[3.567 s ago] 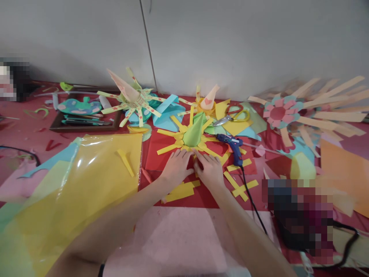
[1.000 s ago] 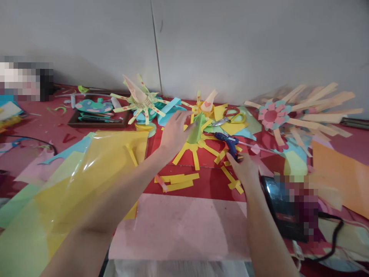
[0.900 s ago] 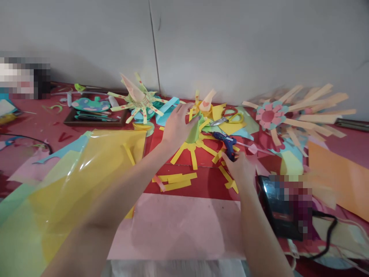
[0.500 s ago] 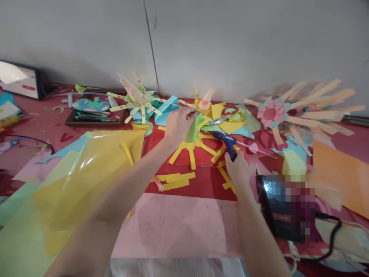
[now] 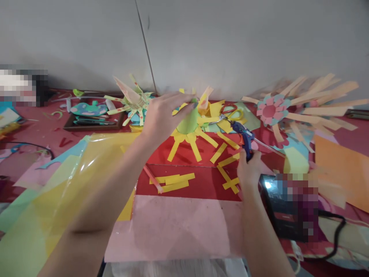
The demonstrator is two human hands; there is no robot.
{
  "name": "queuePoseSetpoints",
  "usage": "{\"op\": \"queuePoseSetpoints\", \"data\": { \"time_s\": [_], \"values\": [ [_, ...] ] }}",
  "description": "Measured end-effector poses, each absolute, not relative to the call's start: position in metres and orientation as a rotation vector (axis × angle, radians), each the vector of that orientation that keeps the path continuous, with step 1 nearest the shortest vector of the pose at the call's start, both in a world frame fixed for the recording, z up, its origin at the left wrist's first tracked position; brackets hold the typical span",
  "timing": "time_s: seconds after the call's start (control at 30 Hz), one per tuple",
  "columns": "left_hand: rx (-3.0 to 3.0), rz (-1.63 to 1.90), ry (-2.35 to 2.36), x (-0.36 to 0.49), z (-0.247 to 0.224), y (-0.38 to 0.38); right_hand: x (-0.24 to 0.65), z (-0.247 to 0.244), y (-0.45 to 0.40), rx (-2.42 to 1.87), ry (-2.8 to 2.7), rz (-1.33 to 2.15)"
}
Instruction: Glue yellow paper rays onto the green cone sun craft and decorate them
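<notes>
At the middle of the table stands a light green paper tube (image 5: 188,122) with yellow paper strips (image 5: 194,149) fanning out from its base. My left hand (image 5: 163,115) reaches over it, and the thumb and fingers pinch at its top rim. The hand hides part of the tube's far left side. My right hand (image 5: 249,167) grips a dark blue glue gun (image 5: 244,136) by the handle, its nozzle pointing up and left, apart from the tube. Several loose yellow strips (image 5: 175,181) and a pink strip (image 5: 153,178) lie in front on the red surface.
Scissors (image 5: 238,114) lie behind the glue gun. Finished paper flowers stand at the back left (image 5: 137,102) and right (image 5: 271,110). A pen tray (image 5: 93,126) is at the left. Yellow sheets (image 5: 109,154) cover the near left; a dark device (image 5: 284,204) sits at the right.
The glue gun has moved right, away from the green tube. My left hand has shifted left with its fingers stretched over the tube's top, and the yellow strips have turned a little.
</notes>
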State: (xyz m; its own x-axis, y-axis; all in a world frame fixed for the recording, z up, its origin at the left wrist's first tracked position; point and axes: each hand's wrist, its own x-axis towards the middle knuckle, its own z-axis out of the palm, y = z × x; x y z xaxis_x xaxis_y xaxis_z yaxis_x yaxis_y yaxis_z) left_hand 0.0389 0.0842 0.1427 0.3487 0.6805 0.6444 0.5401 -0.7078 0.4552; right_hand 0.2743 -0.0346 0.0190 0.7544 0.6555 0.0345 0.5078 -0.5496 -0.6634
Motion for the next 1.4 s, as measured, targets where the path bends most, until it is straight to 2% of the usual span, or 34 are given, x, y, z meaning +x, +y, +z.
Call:
{"op": "queuePoseSetpoints", "data": {
  "time_s": [0.23, 0.4, 0.47, 0.67, 0.87, 1.17, 1.4],
  "values": [
    [2.492, 1.055, 1.062, 0.033, 0.117, 0.104, 0.272, 0.02, -0.03, -2.44, -0.92, 0.387],
    [2.248, 1.346, 1.358, 0.009, 0.088, 0.101, 0.27, 0.02, -0.027, -2.425, -0.994, 0.363],
    [2.208, 1.357, 1.467, 0.002, 0.077, 0.089, 0.269, 0.02, -0.028, -2.39, -0.98, 0.316],
    [2.356, 0.772, 1.435, 0.005, 0.043, 0.048, 0.259, 0.03, -0.033, -2.162, -1.133, -0.055],
    [2.301, 0.49, 1.435, 0.015, 0.023, 0.037, 0.208, 0.032, -0.031, -1.823, -1.667, 0.101],
    [2.225, 0.666, 1.461, 0.016, 0.005, 0.039, 0.178, -0.01, -0.017, -1.674, -1.949, 0.005],
    [2.177, 0.776, 1.37, 0.013, 0.002, 0.041, 0.181, -0.01, -0.019, -1.686, -1.96, 0.108]
  ]
}}
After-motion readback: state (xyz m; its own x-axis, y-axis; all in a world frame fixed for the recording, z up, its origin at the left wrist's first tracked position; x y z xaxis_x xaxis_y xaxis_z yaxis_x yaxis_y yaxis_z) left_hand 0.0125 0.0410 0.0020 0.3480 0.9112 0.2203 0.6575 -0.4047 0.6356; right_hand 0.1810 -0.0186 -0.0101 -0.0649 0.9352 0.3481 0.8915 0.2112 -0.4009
